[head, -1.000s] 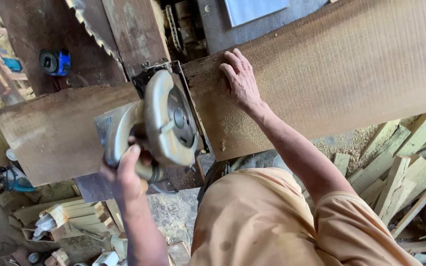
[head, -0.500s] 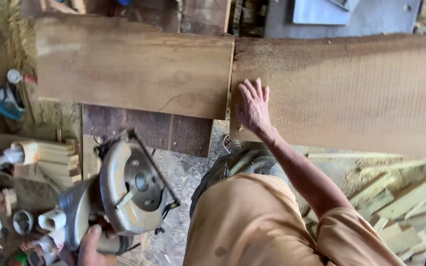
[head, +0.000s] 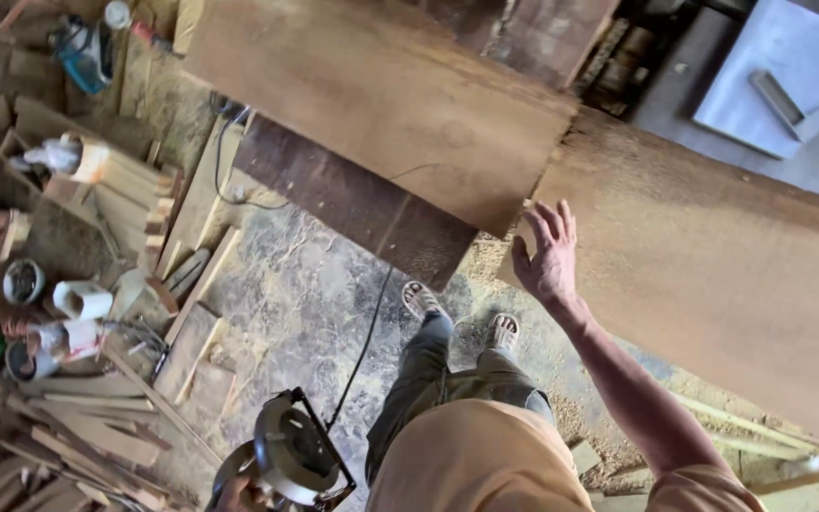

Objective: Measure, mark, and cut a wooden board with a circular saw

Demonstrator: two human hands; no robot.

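The right hand (head: 550, 256) lies open at the cut edge of the wide plank (head: 713, 275); the left hand (head: 237, 495) grips the circular saw (head: 291, 460) low over the floor (head: 305, 294).

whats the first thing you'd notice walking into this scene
A wide brown wooden plank runs across the upper right, with the right hand open at its sawn end, beside the separate cut-off board. Low at the bottom edge, the left hand grips a round metal circular saw. Pale wood offcuts litter the floor at left.
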